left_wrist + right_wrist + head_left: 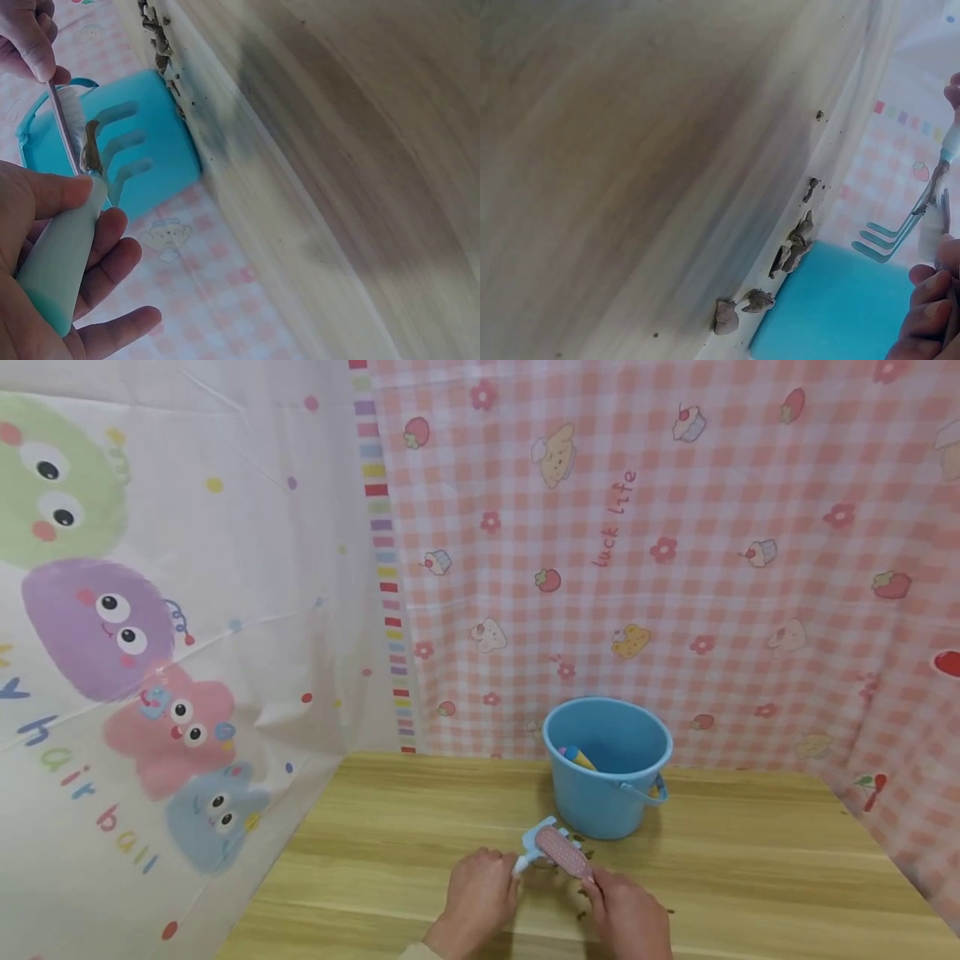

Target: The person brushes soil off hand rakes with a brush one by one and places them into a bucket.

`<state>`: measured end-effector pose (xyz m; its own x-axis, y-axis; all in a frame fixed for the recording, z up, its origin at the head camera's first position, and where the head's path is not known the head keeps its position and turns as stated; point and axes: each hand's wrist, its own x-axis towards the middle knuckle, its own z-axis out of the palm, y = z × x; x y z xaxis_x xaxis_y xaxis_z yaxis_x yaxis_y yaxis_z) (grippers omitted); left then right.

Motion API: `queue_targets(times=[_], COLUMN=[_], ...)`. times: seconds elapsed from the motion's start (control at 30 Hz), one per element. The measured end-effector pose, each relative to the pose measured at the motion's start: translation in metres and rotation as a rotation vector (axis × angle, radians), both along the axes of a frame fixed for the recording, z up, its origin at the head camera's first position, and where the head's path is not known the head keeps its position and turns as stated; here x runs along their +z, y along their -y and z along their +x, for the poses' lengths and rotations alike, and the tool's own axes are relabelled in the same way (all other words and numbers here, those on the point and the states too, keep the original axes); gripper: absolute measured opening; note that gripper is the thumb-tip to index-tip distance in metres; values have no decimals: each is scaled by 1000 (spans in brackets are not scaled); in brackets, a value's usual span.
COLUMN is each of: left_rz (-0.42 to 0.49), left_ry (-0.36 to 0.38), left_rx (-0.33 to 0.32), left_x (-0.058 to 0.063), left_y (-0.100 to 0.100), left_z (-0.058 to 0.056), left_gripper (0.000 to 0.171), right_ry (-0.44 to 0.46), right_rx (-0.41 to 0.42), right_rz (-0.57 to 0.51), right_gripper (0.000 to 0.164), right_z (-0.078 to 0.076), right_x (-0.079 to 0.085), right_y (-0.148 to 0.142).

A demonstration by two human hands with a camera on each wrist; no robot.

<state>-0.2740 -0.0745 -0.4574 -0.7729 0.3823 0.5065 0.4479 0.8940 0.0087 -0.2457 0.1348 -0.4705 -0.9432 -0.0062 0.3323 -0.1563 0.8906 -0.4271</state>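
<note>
My left hand [483, 891] grips the pale handle of a light-blue toy hand rake [529, 841], thumb laid along it in the left wrist view. Brown dirt [91, 148] clings near the base of the rake's prongs. In my right hand [632, 912] is a brush [562, 852] with a pink dotted back and white bristles [931, 231]. Its bristles face the rake head, right at the dirt, and its back covers part of the rake in the head view. Both tools are held over the table, in front of the blue bucket [600, 806].
Brown clumps [759, 301] and small crumbs lie on the wood-grain table [405, 827], near the bucket and under the hands. Inside the bucket shows a yellow and blue object [579, 758]. A pink checked cloth [480, 527] hangs behind, a white printed one [285, 568] at left.
</note>
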Motion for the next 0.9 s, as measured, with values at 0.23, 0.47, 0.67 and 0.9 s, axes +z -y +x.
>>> queue_targets(times=[0.23,0.47,0.67,0.9], left_rz=[-17,-41,-32,-27], left_ry=[7,-7,1,-21], left_rx=[10,15,8,37], left_x=[0,1,-2,0], left_y=[0,2,1,0], left_z=[0,0,-1,-2], left_gripper=[19,19,18,13], right_ry=[-8,24,-64,-77], right_rx=[-32,-77,2,16], right_rz=[-15,-44,-46,-10], right_gripper=[14,14,17,20], right_z=[-1,-7,-4,3], right_x=[-3,-3,3,3], right_y=[-2,-15,-4,4])
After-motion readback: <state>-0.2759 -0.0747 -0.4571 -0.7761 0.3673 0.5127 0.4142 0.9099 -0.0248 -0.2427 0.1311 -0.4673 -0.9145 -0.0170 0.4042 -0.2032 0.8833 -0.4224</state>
